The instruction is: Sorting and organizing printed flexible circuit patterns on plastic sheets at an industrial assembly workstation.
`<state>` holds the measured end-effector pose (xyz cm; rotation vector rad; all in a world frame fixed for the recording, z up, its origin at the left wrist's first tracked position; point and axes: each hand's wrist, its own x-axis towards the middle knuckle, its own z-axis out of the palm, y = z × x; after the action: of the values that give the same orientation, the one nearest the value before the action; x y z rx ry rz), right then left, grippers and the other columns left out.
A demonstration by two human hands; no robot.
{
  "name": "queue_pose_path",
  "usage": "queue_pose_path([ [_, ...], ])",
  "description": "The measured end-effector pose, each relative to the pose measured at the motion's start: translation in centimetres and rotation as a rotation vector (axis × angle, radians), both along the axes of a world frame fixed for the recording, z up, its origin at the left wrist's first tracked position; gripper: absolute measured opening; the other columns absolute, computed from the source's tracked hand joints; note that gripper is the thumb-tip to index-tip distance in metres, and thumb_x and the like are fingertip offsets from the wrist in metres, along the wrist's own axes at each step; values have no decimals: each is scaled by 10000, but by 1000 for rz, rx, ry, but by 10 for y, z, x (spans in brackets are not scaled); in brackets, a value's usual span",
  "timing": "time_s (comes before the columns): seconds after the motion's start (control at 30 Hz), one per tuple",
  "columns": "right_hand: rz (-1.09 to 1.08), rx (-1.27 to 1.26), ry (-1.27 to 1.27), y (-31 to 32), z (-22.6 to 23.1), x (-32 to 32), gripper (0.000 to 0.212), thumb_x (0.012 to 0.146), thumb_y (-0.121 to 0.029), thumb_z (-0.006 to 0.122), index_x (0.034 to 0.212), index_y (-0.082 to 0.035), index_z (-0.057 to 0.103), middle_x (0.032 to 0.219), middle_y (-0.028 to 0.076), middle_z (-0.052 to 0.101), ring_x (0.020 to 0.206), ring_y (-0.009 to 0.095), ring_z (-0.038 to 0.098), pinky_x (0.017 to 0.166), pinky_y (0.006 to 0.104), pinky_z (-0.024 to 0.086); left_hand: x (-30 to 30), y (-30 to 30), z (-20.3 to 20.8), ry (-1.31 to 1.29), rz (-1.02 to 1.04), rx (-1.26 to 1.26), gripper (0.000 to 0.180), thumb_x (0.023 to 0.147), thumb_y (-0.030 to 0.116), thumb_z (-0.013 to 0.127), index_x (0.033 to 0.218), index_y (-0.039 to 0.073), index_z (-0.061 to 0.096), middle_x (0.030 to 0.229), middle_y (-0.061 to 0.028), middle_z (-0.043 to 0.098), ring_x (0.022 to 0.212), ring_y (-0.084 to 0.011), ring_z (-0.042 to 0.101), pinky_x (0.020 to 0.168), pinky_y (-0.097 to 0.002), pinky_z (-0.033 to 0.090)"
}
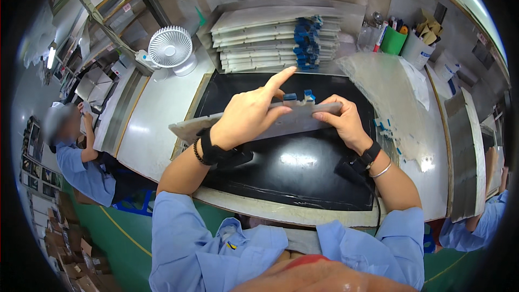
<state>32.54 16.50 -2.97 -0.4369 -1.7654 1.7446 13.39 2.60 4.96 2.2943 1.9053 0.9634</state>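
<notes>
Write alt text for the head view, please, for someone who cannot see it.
The right hand pinches a grey panel with blue pieces at its upper edge; the left hand touches it. Below lies a black mat, with stacked panels and a white fan beyond.

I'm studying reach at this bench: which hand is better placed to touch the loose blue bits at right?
Likely the right hand: it is nearer those blue bits, though it pinches the grey panel; the left hand is farther.

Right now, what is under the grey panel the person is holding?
The black work surface shows around the grey panel; whatever lies directly beneath the panel is covered.
</notes>
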Motion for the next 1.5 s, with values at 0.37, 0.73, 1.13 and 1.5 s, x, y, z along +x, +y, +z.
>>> queue_pose_path([
  [0.37,-41,-28,27,-2,-4,-2,150,783,-77,724,855,-58,594,773,-23,613,716,40,543,665,193,434,-3,-10,4,36,-5,-23,609,816,211,667,1353,114,396,938,-121,674,827,-291,663,700,-336,528],
  [0.73,-198,1178,55,-24,40,5,491,723,-144,730,1171,-17,577,1191,166,568,1089,287,543,944,388,410,-14,-22,0,350,89,-206,249,876,317,565,985,93,544,668,-105,631,621,-303,626,515,-382,476],
  [1.13,-11,1288,153,-36,49,1,161,743,-108,689,899,-76,662,880,65,649,902,230,615,938,382,430,-21,-23,-4,339,96,-118,252,854,326,589,899,87,525,718,-91,638,638,-291,625,524,-371,480],
  [1.5,69,231,-53,-19,17,3,482,775,-100,718,1214,-28,533,1166,69,573,980,134,568,855,277,445,12,-27,-14,423,144,73,365,823,352,623,1012,42,588,697,-80,640,619,-213,643,517,-302,495],
])
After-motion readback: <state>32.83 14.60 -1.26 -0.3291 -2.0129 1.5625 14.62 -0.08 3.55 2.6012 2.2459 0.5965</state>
